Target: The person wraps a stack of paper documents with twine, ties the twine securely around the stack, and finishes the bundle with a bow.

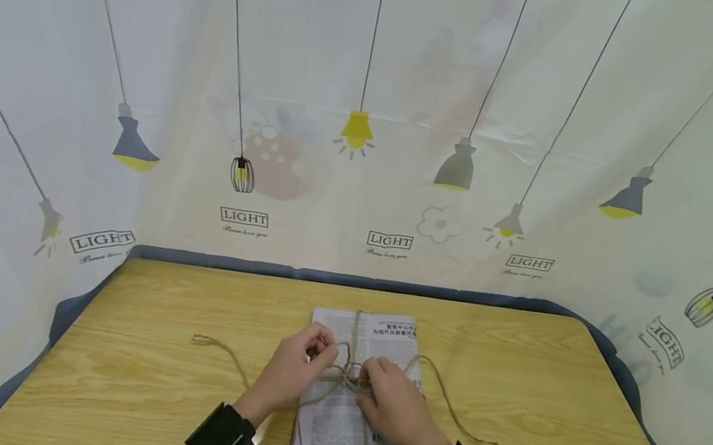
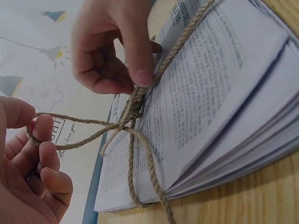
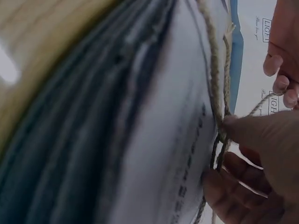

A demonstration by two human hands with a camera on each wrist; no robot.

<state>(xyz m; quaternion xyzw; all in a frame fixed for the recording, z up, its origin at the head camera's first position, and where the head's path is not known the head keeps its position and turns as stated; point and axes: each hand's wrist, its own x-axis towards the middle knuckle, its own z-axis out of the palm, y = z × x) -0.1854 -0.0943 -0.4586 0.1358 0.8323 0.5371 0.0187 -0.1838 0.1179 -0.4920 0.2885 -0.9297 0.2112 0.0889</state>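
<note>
A stack of folded newspapers (image 1: 332,433) lies on the table, with brown twine (image 1: 356,332) running both lengthwise and across its top. My left hand (image 1: 301,363) holds a loop of the twine (image 2: 84,144) between thumb and fingers, raised off the paper at the left. Close to the crossing point, my right hand (image 1: 395,407) pinches the twine at the knot (image 2: 135,95) with thumb and forefinger. One loose twine end trails onto the table at the left, the other at the right. In the right wrist view, the right fingers cover part of the knot.
The wooden table (image 1: 169,363) extends around the stack on both sides. Behind it hangs a pale cloth (image 1: 321,64) printed with lamps, with a dark blue border (image 1: 389,285) along the table's far edge. Each wrist wears a black strap (image 1: 219,438).
</note>
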